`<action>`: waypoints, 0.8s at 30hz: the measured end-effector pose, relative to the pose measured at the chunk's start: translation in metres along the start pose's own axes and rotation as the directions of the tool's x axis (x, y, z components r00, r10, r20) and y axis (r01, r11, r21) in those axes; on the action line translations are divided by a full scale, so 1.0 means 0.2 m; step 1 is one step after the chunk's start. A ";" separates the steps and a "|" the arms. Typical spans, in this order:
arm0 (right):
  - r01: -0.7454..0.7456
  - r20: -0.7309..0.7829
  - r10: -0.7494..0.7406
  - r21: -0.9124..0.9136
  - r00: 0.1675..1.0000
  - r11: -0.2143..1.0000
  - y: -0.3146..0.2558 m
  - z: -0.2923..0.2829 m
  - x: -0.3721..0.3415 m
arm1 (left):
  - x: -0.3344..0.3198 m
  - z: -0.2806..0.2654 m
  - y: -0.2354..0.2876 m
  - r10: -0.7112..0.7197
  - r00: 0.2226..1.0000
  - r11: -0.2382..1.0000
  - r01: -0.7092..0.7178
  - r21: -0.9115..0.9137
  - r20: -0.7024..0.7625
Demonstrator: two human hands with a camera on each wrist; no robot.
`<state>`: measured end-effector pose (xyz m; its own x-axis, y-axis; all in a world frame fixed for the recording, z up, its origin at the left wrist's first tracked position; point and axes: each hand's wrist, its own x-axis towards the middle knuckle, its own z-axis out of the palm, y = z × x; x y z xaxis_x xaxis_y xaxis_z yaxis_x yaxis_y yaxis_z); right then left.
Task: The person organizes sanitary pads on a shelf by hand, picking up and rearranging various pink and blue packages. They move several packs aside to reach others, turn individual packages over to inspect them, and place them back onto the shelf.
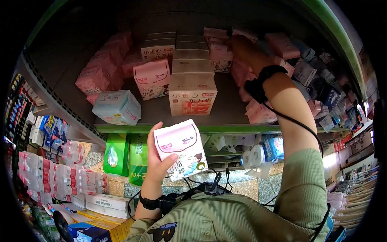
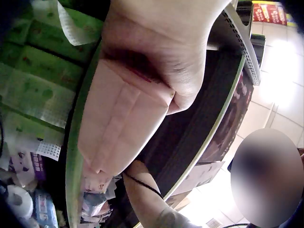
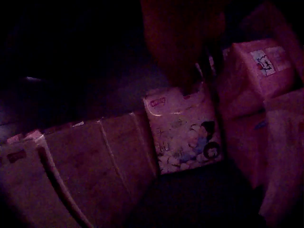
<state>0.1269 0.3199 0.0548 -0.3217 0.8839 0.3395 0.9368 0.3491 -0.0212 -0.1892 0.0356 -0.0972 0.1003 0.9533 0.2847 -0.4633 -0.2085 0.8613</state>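
Observation:
My left hand point(image 1: 156, 164) grips a pink and white pack of sanitary pads point(image 1: 181, 147) in front of the shelf, thumb across its printed front. In the left wrist view the plain folded side of that pack point(image 2: 118, 118) shows below the hand. Deep in the shelf, my right hand point(image 1: 244, 50) reaches among the rows. The dark right wrist view puts its fingertips right at the top of a matching pack point(image 3: 183, 137), which stands upright; I cannot tell whether they pinch it.
Beige boxes point(image 1: 192, 97) line up mid-shelf, with a lone pink pack point(image 1: 152, 78) to their left. A pale blue pack point(image 1: 117, 107) lies near the green shelf edge point(image 1: 161, 128). Loose packs point(image 1: 306, 72) crowd the right. Green packs point(image 1: 117, 155) and toilet rolls point(image 1: 254, 156) sit below.

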 end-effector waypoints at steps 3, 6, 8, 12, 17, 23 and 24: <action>-0.034 -0.015 0.034 0.000 0.999 0.999 0.03 0.03 0.08 | -0.01 0.01 0.00 -0.015 1.000 0.999 0.015 -0.036 -0.005; -0.064 -0.005 0.065 0.028 0.998 0.998 0.07 0.05 0.16 | -0.02 0.01 -0.01 -0.013 1.000 1.000 0.013 -0.026 -0.013; -0.074 0.021 0.073 0.065 0.997 0.995 0.11 0.05 0.20 | -0.02 0.00 -0.01 -0.013 1.000 1.000 0.013 -0.019 -0.012; -0.088 0.123 0.063 0.209 0.990 0.974 0.18 0.05 0.23 | -0.03 -0.01 -0.02 -0.007 1.000 1.000 0.008 0.015 -0.012; -0.121 0.224 0.038 0.369 0.974 0.922 0.25 0.09 0.22 | -0.01 0.01 -0.02 -0.017 1.000 0.999 0.017 -0.033 -0.001; 0.011 0.129 -0.068 0.393 0.989 0.919 0.37 0.24 0.25 | 0.00 0.03 -0.05 -0.040 0.998 0.999 0.042 -0.030 0.037; 0.025 0.175 -0.092 0.352 0.980 0.936 0.35 0.21 0.26 | 0.00 0.03 -0.05 -0.039 0.998 0.999 0.041 -0.034 0.041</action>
<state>0.1709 0.4033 0.0308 -0.4260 0.8886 0.1702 0.8202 0.4587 -0.3420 -0.1792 0.0362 -0.1040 0.1544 0.9510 0.2679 -0.4885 -0.1622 0.8573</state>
